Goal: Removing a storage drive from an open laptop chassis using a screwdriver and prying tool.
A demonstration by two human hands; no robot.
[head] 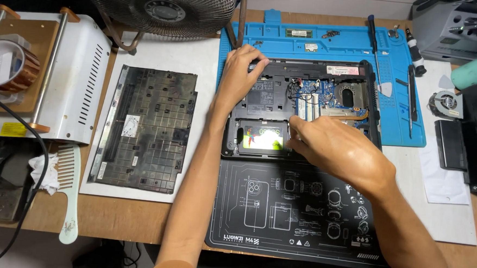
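From the head view, the left hand (240,74) is pressing open-fingered on the opened laptop (305,107) at its ten o'clock corner. The right hand (338,147) is pinching the flat drive (261,138) at six o'clock, which is probably light, rigid, and best held by its edges.

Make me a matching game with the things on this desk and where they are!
Things:
1. pale green plastic comb
2. round metal fan
3. black removed laptop bottom cover
4. long black screwdriver

Places:
A. on the blue mat, right of the open laptop
B. at the desk's front left edge
C. at the back, upper left of the laptop
D. on white paper, left of the laptop

Pairs: 1-B, 2-C, 3-D, 4-A
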